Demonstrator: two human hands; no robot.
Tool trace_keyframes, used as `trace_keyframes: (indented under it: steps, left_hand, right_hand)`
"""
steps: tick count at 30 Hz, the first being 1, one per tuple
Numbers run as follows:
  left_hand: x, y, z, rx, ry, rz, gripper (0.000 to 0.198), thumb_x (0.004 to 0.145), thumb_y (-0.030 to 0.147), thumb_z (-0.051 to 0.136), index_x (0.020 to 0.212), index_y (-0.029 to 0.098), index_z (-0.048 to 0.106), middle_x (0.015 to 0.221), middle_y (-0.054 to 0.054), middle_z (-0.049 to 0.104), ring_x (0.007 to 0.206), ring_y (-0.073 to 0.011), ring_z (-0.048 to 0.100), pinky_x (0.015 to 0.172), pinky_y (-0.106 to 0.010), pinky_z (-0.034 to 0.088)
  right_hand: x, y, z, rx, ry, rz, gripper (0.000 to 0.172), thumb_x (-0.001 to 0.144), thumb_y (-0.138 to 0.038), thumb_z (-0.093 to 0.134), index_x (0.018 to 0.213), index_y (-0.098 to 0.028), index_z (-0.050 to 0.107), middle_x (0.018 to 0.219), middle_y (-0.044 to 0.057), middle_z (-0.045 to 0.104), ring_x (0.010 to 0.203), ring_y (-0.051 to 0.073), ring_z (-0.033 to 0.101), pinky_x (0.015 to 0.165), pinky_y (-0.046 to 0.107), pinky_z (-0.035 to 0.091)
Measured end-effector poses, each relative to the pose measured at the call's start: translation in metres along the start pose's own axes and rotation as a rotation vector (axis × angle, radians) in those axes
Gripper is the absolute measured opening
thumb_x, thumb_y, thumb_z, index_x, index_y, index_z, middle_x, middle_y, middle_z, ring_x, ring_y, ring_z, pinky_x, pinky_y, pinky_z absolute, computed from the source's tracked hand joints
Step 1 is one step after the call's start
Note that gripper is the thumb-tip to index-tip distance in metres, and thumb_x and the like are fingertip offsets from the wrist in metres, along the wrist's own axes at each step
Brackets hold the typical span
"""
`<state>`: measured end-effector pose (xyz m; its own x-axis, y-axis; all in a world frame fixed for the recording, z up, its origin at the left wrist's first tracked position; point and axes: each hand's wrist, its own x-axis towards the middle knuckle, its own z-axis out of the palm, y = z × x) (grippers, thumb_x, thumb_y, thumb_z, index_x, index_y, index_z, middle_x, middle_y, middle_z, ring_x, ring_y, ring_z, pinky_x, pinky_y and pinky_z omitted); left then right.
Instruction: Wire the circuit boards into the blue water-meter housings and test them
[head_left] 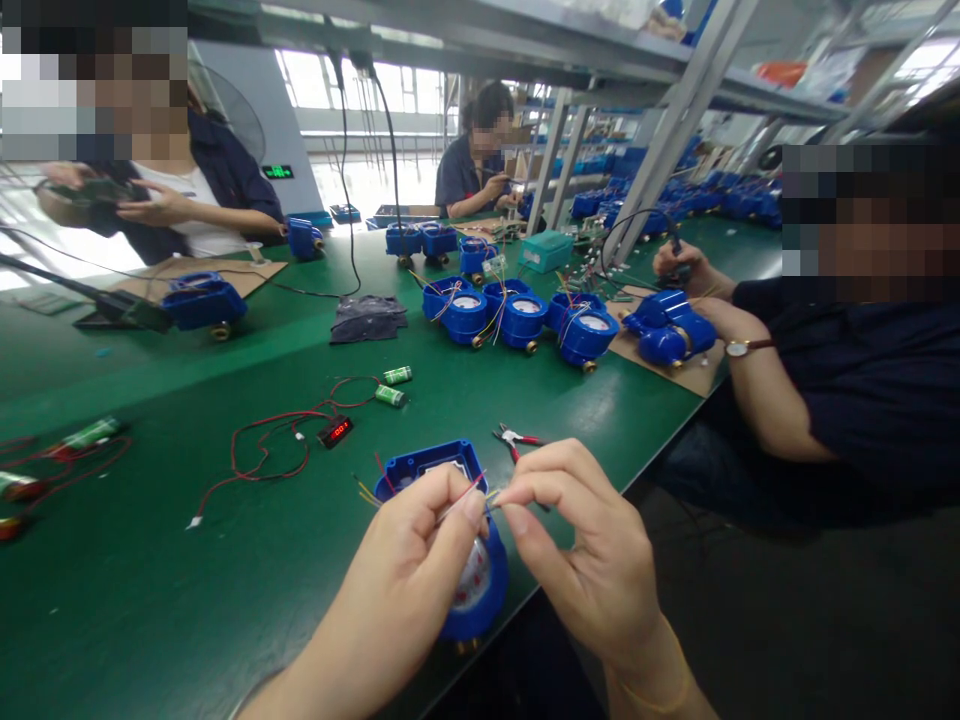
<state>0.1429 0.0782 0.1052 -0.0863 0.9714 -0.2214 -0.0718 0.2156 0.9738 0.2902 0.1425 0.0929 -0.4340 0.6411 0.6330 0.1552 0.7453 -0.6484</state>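
A blue water meter (pixel 491 590) with an open box section and a round dial lies at the table's near edge, partly hidden by my hands. Above it, my left hand (pixel 409 565) pinches thin wires (pixel 477 482) between thumb and forefinger; one is red. My right hand (pixel 581 545) is closed in a pinch at the wire ends, fingertips close to the left ones. More loose wires, red and yellow, stick out at the meter's left side. Just behind my right hand lie cutting pliers (pixel 517 438) with red handles, partly covered.
A small red-digit display (pixel 335 431) with red and black leads and green batteries (pixel 391 396) lies left of centre. Several blue meters (pixel 523 318) stand behind, near a dark cloth (pixel 367 319). At right a co-worker's arm (pixel 772 380) handles another meter. A metal shelf post (pixel 667 140) rises behind.
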Motion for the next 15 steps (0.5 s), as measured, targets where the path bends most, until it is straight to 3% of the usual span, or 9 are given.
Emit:
trace_keyframes:
  steps: [8, 15]
  left_hand:
    - [0.0012, -0.0006, 0.0005, 0.055, 0.013, 0.040, 0.035, 0.092, 0.049, 0.052, 0.071, 0.022, 0.047, 0.061, 0.007, 0.045, 0.055, -0.0095, 0.041, 0.052, -0.022, 0.032]
    - [-0.0011, 0.0020, 0.0032, 0.052, -0.016, 0.037, 0.035, 0.093, 0.048, 0.050, 0.069, 0.022, 0.045, 0.059, 0.007, 0.041, 0.053, -0.0094, 0.035, 0.049, -0.022, 0.028]
  right_hand:
    - [-0.0019, -0.0011, 0.0043, -0.041, 0.052, 0.015, 0.010, 0.089, -0.012, 0.059, 0.084, -0.020, 0.061, 0.084, 0.002, 0.061, 0.084, 0.017, 0.058, 0.080, 0.035, 0.047]
    - [-0.0067, 0.0068, 0.0029, 0.184, -0.048, 0.137, 0.010, 0.093, -0.014, 0.056, 0.089, -0.022, 0.060, 0.089, 0.000, 0.059, 0.087, 0.016, 0.058, 0.085, 0.035, 0.045]
